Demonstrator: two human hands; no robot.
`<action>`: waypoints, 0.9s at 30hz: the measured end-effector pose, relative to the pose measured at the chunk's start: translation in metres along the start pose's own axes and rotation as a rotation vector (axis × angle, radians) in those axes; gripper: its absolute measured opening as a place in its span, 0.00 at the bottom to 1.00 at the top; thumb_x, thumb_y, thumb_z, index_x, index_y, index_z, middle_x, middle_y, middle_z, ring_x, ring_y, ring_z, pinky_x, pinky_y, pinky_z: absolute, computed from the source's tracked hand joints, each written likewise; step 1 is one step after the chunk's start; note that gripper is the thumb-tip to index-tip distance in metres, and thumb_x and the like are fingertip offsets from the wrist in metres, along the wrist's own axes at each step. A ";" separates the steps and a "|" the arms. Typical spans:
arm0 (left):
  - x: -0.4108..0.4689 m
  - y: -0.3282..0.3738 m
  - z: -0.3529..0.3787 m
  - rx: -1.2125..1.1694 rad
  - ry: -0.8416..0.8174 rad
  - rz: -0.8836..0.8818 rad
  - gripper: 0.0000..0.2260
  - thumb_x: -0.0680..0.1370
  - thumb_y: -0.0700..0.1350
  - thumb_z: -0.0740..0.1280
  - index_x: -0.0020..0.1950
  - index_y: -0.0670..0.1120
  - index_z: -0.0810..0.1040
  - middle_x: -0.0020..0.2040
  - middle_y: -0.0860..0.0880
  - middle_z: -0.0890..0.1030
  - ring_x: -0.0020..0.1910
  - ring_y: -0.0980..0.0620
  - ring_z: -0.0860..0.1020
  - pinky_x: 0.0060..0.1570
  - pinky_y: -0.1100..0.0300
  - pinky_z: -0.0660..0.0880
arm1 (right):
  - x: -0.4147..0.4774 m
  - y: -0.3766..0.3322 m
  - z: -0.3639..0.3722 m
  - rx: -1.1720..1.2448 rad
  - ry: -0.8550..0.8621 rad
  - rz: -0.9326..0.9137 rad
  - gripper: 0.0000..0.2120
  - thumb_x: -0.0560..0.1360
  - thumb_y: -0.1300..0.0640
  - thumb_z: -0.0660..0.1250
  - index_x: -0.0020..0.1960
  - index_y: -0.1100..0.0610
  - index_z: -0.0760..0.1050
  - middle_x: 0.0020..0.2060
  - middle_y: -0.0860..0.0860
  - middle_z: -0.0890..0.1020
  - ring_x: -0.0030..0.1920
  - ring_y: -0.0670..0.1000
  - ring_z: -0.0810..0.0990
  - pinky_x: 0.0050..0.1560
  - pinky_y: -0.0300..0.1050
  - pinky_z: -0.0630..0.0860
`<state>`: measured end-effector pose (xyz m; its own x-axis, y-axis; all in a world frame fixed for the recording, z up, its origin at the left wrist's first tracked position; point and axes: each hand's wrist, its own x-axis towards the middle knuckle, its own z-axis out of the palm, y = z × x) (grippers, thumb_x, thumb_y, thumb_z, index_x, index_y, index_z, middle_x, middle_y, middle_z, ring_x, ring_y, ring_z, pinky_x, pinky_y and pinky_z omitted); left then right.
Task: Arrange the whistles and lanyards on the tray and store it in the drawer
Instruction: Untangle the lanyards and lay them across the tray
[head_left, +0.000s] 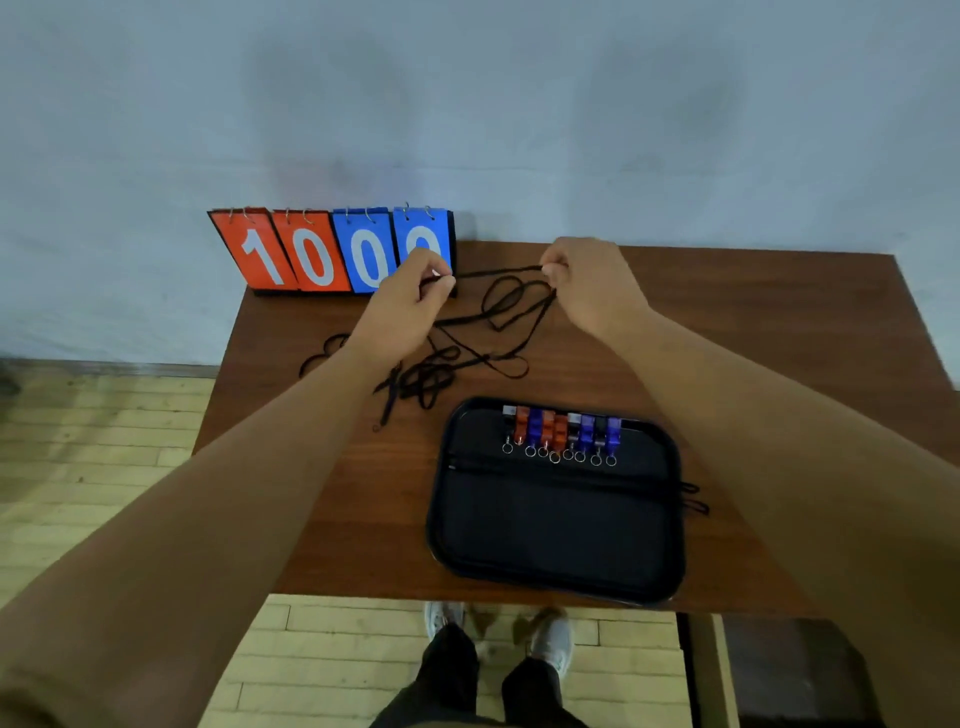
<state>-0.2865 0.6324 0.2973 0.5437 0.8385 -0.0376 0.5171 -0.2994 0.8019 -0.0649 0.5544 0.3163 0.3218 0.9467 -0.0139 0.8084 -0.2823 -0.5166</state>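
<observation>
Left hand and right hand each pinch a black lanyard, stretched left-to-right above the desk; its slack seemingly joins the tangle. Whistles line the tray, rings toward the person.

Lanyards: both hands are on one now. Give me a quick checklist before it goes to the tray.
1. Left hand pinching the lanyard: ok.
2. Right hand pinching its other end: ok.
3. Lanyard free of the pile: not ok, loops still cross other cords.
4. Whistles lined up at the far edge of the tray: ok.
5. Free space on tray in front of whistles: ok.
6. Drawer ready: cannot tell, not in view.
</observation>
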 end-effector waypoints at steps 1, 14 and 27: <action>0.000 0.002 -0.004 0.045 0.008 0.005 0.06 0.84 0.49 0.61 0.56 0.48 0.75 0.44 0.55 0.76 0.41 0.58 0.73 0.43 0.64 0.69 | -0.001 0.003 -0.007 -0.002 0.049 0.028 0.10 0.83 0.60 0.60 0.56 0.60 0.79 0.50 0.55 0.83 0.52 0.54 0.80 0.51 0.44 0.73; -0.023 0.048 -0.026 0.015 0.160 -0.064 0.09 0.84 0.50 0.61 0.52 0.47 0.77 0.39 0.52 0.77 0.39 0.54 0.78 0.37 0.69 0.70 | -0.042 0.045 -0.050 -0.048 0.007 0.284 0.11 0.80 0.62 0.61 0.58 0.58 0.79 0.57 0.57 0.82 0.56 0.57 0.80 0.51 0.45 0.74; -0.036 0.102 -0.035 0.014 -0.049 0.081 0.10 0.83 0.50 0.64 0.46 0.48 0.79 0.37 0.55 0.77 0.34 0.64 0.74 0.39 0.71 0.71 | -0.064 -0.050 -0.054 0.978 -0.419 0.136 0.10 0.81 0.58 0.65 0.56 0.65 0.79 0.34 0.53 0.80 0.30 0.49 0.72 0.33 0.42 0.70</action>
<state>-0.2764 0.5878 0.4014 0.6155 0.7881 -0.0019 0.4787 -0.3719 0.7953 -0.0993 0.4998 0.3890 0.0341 0.9469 -0.3197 -0.0273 -0.3189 -0.9474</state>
